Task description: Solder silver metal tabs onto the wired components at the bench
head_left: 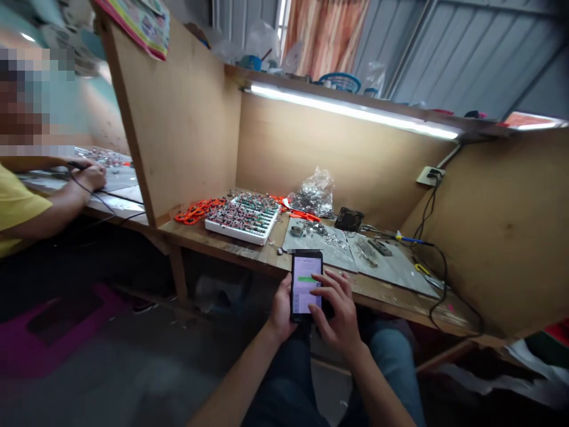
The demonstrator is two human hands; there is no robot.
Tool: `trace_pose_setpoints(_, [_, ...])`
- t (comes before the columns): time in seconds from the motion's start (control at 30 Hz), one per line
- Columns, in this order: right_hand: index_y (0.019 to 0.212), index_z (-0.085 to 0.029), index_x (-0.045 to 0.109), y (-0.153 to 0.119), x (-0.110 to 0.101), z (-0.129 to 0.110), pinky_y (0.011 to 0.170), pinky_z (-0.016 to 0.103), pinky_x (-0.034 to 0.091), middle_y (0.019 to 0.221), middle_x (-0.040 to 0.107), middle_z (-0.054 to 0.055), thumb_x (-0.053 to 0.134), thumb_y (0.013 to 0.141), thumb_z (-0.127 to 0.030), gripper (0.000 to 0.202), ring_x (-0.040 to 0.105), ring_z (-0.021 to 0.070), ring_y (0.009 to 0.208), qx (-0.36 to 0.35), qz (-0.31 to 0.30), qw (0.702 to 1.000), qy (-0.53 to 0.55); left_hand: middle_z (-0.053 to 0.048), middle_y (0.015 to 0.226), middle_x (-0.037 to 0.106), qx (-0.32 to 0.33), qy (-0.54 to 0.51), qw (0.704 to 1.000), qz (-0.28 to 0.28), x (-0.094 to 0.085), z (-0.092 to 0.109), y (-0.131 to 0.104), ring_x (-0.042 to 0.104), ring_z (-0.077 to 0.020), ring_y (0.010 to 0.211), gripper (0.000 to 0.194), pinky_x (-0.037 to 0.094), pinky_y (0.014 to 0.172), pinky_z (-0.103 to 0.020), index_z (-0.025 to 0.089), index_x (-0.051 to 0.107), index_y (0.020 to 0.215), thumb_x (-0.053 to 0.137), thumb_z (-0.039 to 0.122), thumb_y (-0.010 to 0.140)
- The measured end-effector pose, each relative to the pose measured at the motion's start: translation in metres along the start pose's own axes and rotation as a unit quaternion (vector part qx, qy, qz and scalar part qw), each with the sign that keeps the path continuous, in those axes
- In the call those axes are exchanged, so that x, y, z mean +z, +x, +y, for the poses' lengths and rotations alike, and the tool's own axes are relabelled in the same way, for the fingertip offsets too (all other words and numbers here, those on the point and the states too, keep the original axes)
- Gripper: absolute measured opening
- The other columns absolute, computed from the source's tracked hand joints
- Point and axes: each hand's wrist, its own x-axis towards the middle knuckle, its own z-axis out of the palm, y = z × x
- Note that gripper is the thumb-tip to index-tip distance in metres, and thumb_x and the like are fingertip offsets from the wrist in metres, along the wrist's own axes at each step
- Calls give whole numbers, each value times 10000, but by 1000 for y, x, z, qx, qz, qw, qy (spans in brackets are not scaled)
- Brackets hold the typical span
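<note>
A black smartphone (302,296) with a lit, pale screen and a green band is held upright over my lap, just in front of the bench edge. Wrapped round its left side is my left hand (281,305). My right hand (338,305) is at the phone's right side, its fingers spread and bent over the screen. Whether a fingertip touches the glass I cannot tell. Beyond the phone, grey tiles (342,261) on the bench carry small shiny metal pieces (335,239).
A white tray (240,236) of small coloured parts stands on the wooden bench (267,256), near orange strips (195,210) and a clear bag (317,193) of metal bits. A soldering iron (413,239) and cords lie right. Another person's hand (91,177) works beyond the left partition.
</note>
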Motion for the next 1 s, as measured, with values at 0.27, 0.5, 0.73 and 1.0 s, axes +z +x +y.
trace_pose_setpoints(0.27, [1051, -266, 630, 10, 20, 15, 1279, 556, 144, 1260, 736, 46, 666, 925, -263, 131, 529, 286, 1357, -74, -33, 997, 10, -175, 1151, 799, 25, -9, 999, 18, 0, 24, 3, 741, -343, 1124, 515, 536, 1038, -423, 58, 724, 1293, 543, 453, 1017])
trace_pose_setpoints(0.5, [1072, -270, 634, 26, 38, 67, 1268, 582, 170, 1293, 725, 47, 682, 909, -285, 171, 518, 304, 1382, -72, -58, 994, 50, -183, 1140, 798, 54, 1, 998, 28, -10, 29, 48, 710, -347, 1199, 456, 512, 1080, -419, 47, 742, 1227, 574, 402, 995])
trace_pose_setpoints(0.73, [1107, -256, 644, 36, 44, 135, 1228, 643, 237, 1279, 707, 78, 632, 917, -252, 190, 544, 325, 1321, -40, 48, 995, 83, -191, 1130, 794, 3, 26, 999, 42, -6, 25, 123, 726, -343, 1157, 476, 525, 1064, -449, 50, 739, 1194, 504, 427, 1024])
trace_pose_setpoints(1.0, [1116, -267, 651, 30, 47, 155, 1231, 633, 237, 1152, 749, 62, 646, 898, -231, 221, 588, 315, 1255, -8, 89, 993, 80, -232, 1197, 766, -47, 26, 998, -11, -9, 19, 157, 726, -378, 1141, 604, 539, 1032, -513, 37, 669, 1338, 487, 511, 1011])
